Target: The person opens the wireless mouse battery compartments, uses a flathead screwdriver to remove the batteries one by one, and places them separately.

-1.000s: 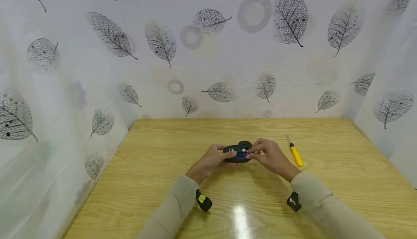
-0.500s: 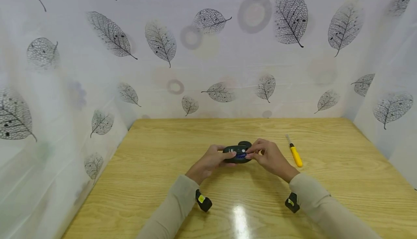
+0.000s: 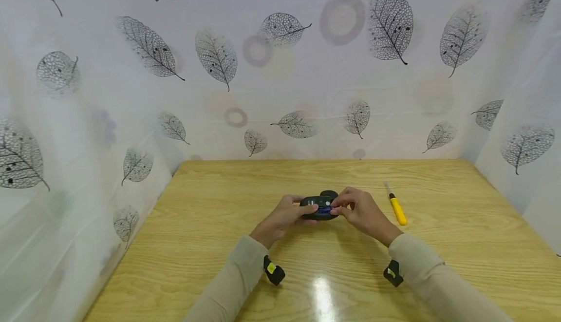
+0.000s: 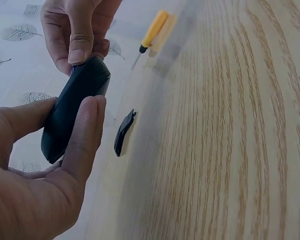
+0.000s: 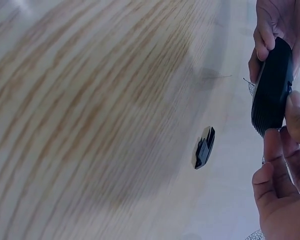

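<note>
A black computer mouse [image 3: 312, 200] is held above the table with its underside up and its battery bay uncovered. My left hand [image 3: 282, 215] grips its left end, thumb on the underside, fingers beneath. In the bay shows a blue battery [image 3: 324, 210]. My right hand [image 3: 361, 210] pinches at the battery's right end with thumb and fingertips, which partly hide it. From the left wrist view, the mouse [image 4: 72, 110] is tilted between both hands. Beyond it, the black battery cover [image 4: 124, 132] lies loose on the table.
To the right of my right hand lies a screwdriver [image 3: 398, 209] with a yellow handle, blade pointing away. The wooden table [image 3: 210, 244] ends at a leaf-printed curtain [image 3: 307, 83] behind and at both sides.
Both hands stay almost in place around the mouse. The right fingertips make only slight movements at the battery; screwdriver and cover have not moved.
</note>
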Demonstrator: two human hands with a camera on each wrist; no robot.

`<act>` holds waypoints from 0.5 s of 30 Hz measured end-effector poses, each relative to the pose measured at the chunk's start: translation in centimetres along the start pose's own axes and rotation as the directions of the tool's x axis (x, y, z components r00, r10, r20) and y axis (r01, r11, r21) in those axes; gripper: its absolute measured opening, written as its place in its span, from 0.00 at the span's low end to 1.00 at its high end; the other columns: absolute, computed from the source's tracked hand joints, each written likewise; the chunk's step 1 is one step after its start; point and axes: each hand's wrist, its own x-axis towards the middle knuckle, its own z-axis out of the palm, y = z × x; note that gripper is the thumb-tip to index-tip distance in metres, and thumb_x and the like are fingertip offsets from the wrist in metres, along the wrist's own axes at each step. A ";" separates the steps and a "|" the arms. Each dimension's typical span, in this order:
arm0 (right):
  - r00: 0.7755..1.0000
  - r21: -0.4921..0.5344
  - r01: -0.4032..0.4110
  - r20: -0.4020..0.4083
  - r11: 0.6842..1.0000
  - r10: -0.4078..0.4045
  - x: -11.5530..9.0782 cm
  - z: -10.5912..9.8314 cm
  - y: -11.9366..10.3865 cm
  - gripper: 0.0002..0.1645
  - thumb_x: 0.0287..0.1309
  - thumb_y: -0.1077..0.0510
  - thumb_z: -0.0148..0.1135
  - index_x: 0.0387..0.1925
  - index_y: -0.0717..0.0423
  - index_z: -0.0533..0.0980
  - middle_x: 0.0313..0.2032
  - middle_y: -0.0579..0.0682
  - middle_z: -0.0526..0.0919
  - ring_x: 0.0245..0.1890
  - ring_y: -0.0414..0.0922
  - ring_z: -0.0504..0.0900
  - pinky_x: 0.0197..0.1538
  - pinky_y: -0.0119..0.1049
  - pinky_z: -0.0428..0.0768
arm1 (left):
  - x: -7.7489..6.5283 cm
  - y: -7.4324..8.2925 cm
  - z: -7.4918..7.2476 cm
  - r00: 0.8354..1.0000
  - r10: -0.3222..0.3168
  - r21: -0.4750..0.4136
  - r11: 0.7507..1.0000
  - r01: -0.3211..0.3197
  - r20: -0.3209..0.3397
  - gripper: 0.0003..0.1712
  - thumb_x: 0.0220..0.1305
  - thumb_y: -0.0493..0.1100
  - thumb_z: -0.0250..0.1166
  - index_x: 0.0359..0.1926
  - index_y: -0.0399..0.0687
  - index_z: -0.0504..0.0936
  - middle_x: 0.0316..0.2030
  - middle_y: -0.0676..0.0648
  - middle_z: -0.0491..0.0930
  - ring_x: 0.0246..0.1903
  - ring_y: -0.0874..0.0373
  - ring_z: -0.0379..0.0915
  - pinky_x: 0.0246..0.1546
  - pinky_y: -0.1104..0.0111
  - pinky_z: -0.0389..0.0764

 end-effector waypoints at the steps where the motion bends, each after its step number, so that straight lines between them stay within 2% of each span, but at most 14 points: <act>1: 1.000 -0.003 -0.002 0.004 1.000 0.002 0.0 0.0 0.0 0.02 0.60 0.63 0.72 0.34 0.54 0.88 0.33 0.42 0.80 0.30 0.40 0.73 0.31 0.32 0.73 | 0.0 0.0 0.0 1.000 0.002 0.002 1.000 -0.002 0.000 0.34 0.69 0.38 0.67 0.69 0.27 0.64 0.51 0.33 0.78 0.42 0.47 0.86 0.50 0.59 0.85; 9: 0.999 -0.038 0.003 0.036 0.999 -0.001 -0.1 -0.2 -0.1 0.02 0.61 0.63 0.71 0.35 0.55 0.87 0.34 0.42 0.80 0.30 0.39 0.74 0.31 0.32 0.75 | -0.2 0.0 -0.1 1.000 -0.006 0.012 1.000 0.006 -0.007 0.34 0.69 0.38 0.68 0.68 0.27 0.65 0.52 0.33 0.76 0.42 0.48 0.85 0.51 0.59 0.85; 15: 0.996 -0.041 -0.073 0.041 0.997 0.074 -0.2 -0.8 -0.2 0.05 0.62 0.66 0.69 0.39 0.56 0.86 0.36 0.46 0.85 0.31 0.42 0.78 0.31 0.32 0.79 | -0.2 -0.1 -0.2 1.000 0.001 0.006 1.000 -0.001 0.003 0.33 0.69 0.37 0.67 0.68 0.27 0.65 0.53 0.32 0.76 0.43 0.47 0.85 0.52 0.60 0.85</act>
